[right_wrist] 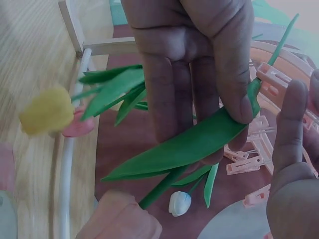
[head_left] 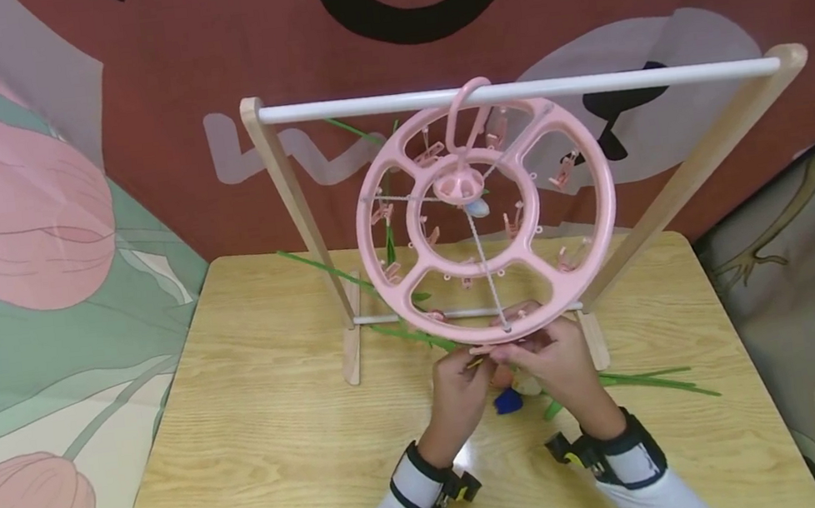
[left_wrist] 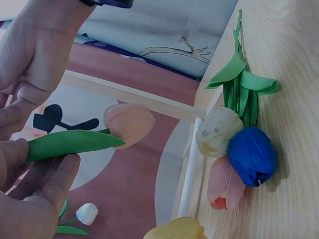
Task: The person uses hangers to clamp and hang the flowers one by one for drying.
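My left hand (right_wrist: 189,74) pinches the green stem and leaf (right_wrist: 184,142) of a peach tulip (left_wrist: 129,124) between thumb and fingers. The tulip's head points downward, and its stem end lies at a pink clothespin (right_wrist: 273,82). My right hand (head_left: 559,358) holds that clothespin at the near rim of a round pink hanger (head_left: 603,215); its fingertips are partly out of sight. Other clothespins dangle from the hanger. A yellow tulip (right_wrist: 47,110), a pink tulip (right_wrist: 79,124) and a white tulip (right_wrist: 180,203) hang beyond the hands.
The hanger hooks over the white bar (head_left: 360,107) of a wooden stand (head_left: 301,216). A blue tulip (left_wrist: 252,157), a cream tulip (left_wrist: 219,130) and a pink tulip (left_wrist: 225,184) lie on the wooden table (head_left: 272,454) below, stems to the right. A printed cloth (head_left: 203,51) hangs behind.
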Available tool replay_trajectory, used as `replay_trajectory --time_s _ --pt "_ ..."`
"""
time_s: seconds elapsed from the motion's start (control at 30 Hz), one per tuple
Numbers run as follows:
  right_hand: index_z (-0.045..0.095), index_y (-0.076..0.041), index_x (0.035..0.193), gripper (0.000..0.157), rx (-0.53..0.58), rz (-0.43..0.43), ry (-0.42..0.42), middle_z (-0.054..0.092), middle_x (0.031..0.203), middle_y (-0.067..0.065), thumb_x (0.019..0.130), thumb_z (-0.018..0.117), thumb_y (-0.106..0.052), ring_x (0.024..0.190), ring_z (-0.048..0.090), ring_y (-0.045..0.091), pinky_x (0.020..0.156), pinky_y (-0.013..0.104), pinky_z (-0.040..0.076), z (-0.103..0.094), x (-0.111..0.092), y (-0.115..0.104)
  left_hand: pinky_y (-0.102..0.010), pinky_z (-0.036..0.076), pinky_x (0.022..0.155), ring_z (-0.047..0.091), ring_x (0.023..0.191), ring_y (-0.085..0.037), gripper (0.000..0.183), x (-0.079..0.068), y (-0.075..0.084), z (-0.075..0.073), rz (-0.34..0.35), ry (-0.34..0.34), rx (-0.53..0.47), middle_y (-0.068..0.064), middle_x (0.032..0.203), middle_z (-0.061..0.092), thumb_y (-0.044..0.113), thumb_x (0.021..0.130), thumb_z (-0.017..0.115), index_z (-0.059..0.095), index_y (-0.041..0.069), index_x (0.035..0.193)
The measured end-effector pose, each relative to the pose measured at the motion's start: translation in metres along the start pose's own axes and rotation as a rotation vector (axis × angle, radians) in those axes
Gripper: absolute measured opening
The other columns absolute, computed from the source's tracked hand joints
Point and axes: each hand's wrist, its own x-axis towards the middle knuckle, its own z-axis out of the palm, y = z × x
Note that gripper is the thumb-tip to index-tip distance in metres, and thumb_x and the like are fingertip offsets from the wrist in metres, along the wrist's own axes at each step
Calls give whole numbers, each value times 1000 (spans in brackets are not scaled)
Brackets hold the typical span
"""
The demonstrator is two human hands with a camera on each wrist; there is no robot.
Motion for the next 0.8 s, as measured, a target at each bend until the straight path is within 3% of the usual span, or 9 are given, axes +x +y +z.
replay_trajectory --time_s 0.17,0.23,0.33,0.47,0.53,0.7,0.8 --pt "64 14 112 38 23 29 -17 72 109 -2 78 77 21 92 71 6 78 19 62 -1 0 4 -24 62 69 66 82 -4 20 0 1 -3 -84 -22 -33 -15 93 77 -5 93 68 77 0 110" --pt "64 12 113 37 50 20 -26 70 110 1 78 75 22 94 70 6 80 19 61 -3 -1 6 -28 64 75 70 90 -8 21 1 2 -5 -119 -27 -35 -15 102 78 -4 93 69 76 0 112" --pt "62 13 112 35 70 0 -47 69 112 -1 80 73 22 98 68 6 83 18 60 -7 -2 9 -33 64 83 72 98 -13 22 3 2 -10 -107 -36 38 -11 108 78 3 93 73 76 4 115" --pt "64 10 118 37 93 -6 -59 70 117 -4 83 72 20 100 68 5 85 17 59 -12 -6 12 -45 63 92 71 110 -22 29 4 2 -20 -125 -60 62 -9 119 75 10 93 76 74 7 123" --pt "63 10 124 43 134 -7 -52 70 122 0 83 70 21 101 69 5 86 18 60 -14 -10 14 -50 62 93 71 111 -24 31 5 2 -25 -176 -69 46 -9 122 74 12 94 76 72 8 125" --pt "50 20 133 49 216 23 -52 66 132 3 87 67 21 108 70 9 90 24 61 -21 -16 16 -42 63 90 72 109 -23 32 4 -4 -36 -166 -81 98 -7 120 74 14 94 76 72 10 125" --pt "47 19 137 49 235 39 -48 65 130 3 91 63 20 108 70 10 90 24 61 -26 -20 16 -37 64 87 72 109 -24 28 2 -10 -43 -130 -80 145 -6 116 76 8 91 78 74 9 119"
